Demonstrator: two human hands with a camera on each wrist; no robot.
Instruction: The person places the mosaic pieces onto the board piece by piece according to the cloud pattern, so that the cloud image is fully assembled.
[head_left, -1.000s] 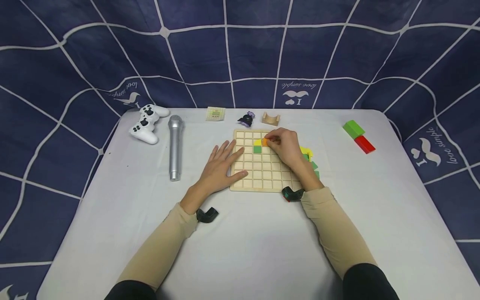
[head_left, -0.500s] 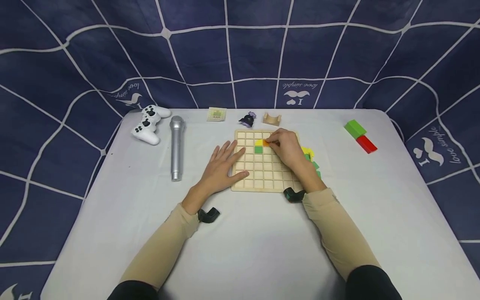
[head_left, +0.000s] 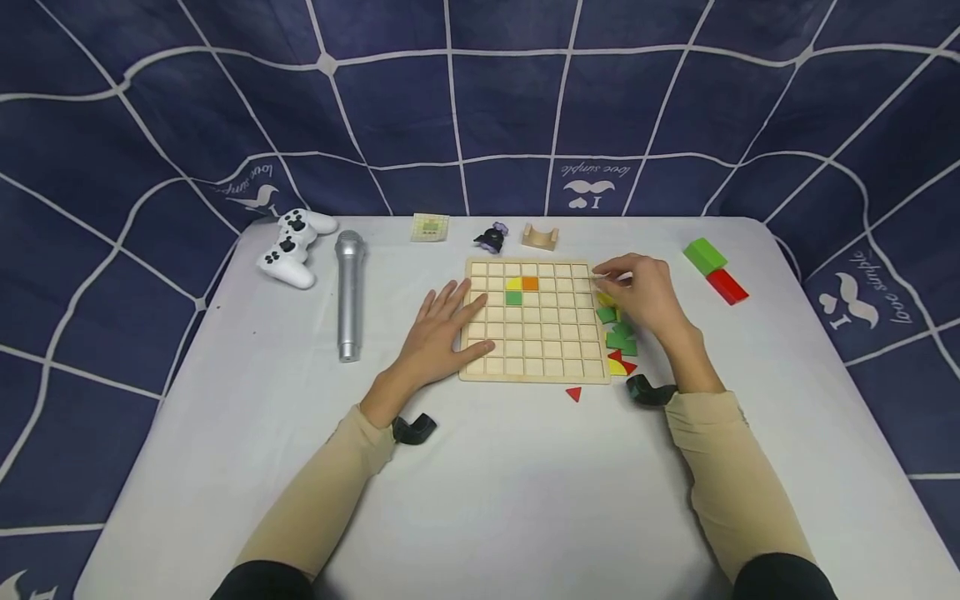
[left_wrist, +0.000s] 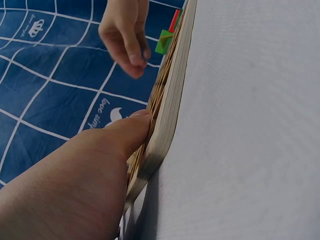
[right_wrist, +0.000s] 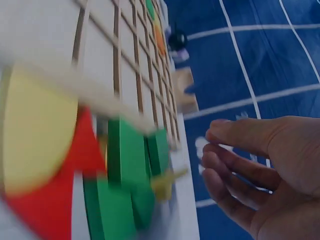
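Note:
My left hand (head_left: 442,337) rests spread on the left side of a wooden grid board (head_left: 540,337), its thumb near the board's edge in the left wrist view. Toward the back of the grid sit a yellow piece (head_left: 513,283), an orange square (head_left: 530,284) and a green square (head_left: 513,298). Just off the board's right edge hovers my right hand (head_left: 648,296), fingers loosely bent and nothing seen between them in the right wrist view. Below it lie loose green pieces (head_left: 621,339), red pieces (head_left: 628,365) and a yellow piece (right_wrist: 37,135) with a curved edge.
A red triangle (head_left: 573,393) lies before the board. Behind it are a patterned card (head_left: 430,227), a small black figure (head_left: 491,239) and a wooden cradle (head_left: 540,237). Leftward are a microphone (head_left: 349,296) and a game controller (head_left: 292,248); rightward, green (head_left: 705,256) and red blocks (head_left: 727,286).
My right hand has let go of the orange square, which now lies in the grid beside the yellow piece, and has moved right, off the board. The left hand stays in place.

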